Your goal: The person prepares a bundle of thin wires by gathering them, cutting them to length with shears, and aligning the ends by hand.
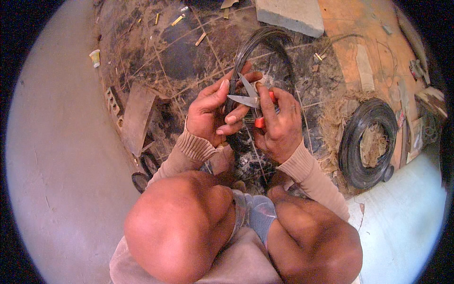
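A bundle of thin dark wire [276, 37] curves in a loop in front of me. My left hand [210, 106] grips its left side between thumb and fingers. In my right hand [281, 125] is a pair of scissors [247, 100] with orange-red handles, my fingers closed around them. The two blades stand apart and point left, with their tips close to the wire and my left thumb. Whether the blades touch the wire, I cannot tell. The lower part of the loop is partly hidden behind my hands.
A large coil of dark wire [347, 142] lies on the right over frayed sacking [331, 116]. At the far side sits a pale stone block [291, 16]. A flat board piece [137, 116] and a small paper cup [95, 58] are on the left. My bent knees [172, 227] rise close below my hands.
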The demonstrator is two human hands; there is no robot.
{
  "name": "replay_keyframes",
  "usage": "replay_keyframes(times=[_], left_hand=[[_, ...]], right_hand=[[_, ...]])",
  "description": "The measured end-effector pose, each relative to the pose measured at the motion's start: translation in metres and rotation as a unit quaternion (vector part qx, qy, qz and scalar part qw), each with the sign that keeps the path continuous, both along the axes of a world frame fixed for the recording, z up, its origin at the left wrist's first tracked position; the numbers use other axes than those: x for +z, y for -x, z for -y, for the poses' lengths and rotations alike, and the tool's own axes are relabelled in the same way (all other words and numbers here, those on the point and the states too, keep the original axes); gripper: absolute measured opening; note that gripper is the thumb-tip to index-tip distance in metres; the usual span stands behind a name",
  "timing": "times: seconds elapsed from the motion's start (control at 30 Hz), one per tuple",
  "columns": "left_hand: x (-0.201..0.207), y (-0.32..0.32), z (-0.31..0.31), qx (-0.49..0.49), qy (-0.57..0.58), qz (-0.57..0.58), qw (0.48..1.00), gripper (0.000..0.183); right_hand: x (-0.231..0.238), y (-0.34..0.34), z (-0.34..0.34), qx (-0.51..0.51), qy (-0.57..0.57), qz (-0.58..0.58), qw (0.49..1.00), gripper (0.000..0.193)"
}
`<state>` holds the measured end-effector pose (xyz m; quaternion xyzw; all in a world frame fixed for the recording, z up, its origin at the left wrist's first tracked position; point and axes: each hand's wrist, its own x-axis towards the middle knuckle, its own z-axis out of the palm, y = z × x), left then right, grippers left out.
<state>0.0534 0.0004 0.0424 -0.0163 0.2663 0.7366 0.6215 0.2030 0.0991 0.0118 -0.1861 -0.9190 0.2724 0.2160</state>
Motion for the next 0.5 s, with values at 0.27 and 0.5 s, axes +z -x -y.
replay_keyframes(times=[0.27,0.5], left_hand=[[-0.001,-0.009,0.003,-0.040,0.059,-0.036,0.997,0.050],[-0.004,-0.009,0.001,-0.063,0.025,0.003,0.998,0.053]], right_hand=[[0.000,0.000,-0.019,-0.029,-0.143,-0.024,0.989,0.060],[-0.003,0.003,-0.013,-0.035,-0.113,-0.039,0.992,0.061]])
